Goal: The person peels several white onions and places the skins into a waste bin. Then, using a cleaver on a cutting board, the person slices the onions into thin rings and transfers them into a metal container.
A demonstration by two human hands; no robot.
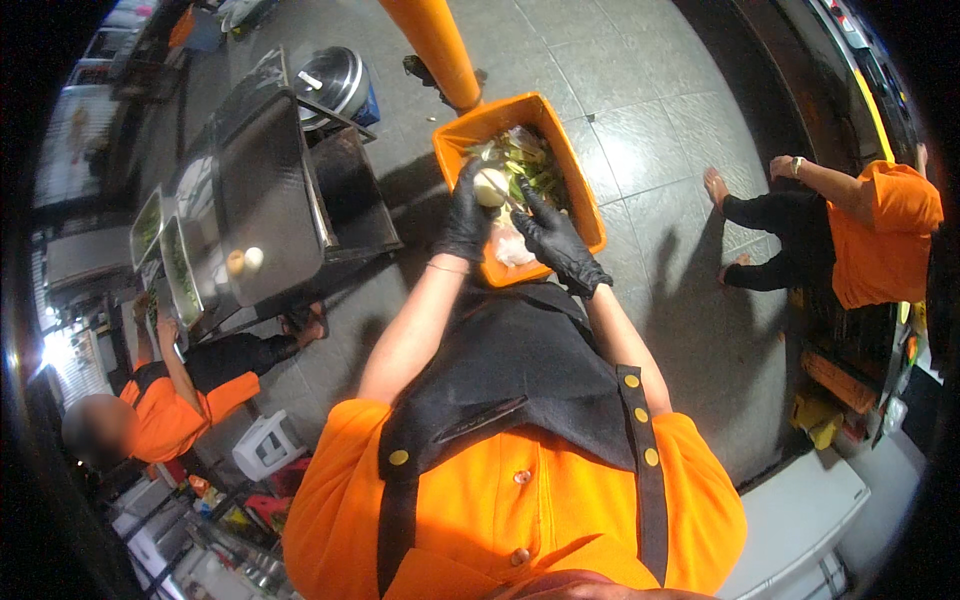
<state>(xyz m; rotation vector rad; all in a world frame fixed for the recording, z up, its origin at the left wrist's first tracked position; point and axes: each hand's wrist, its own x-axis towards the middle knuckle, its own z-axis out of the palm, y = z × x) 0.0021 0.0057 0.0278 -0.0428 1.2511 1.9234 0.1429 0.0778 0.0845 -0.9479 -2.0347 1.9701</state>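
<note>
My left hand (pixel 463 222), in a black glove, holds a pale, round peeled onion (pixel 490 187) over an orange bin (pixel 583 180). Close on its right is my right hand (pixel 560 242), also black-gloved, its fingers closed around a thin tool that looks like a small knife (pixel 512 201). The tool's tip meets the onion's side or lies very near it; which of these I cannot tell. Below both hands, green and pale vegetable scraps (pixel 535 155) fill part of the bin, along with a crumpled clear plastic bag (pixel 514 248).
To the left stands a metal table (pixel 265 185) bearing two onions (pixel 245 260) and long trays of greens (pixel 180 270). A co-worker (pixel 190 410) works at its near-left end; another person (pixel 880 230) stands at right. An orange post (pixel 435 45) rises behind the bin, near a lidded pot (pixel 335 85).
</note>
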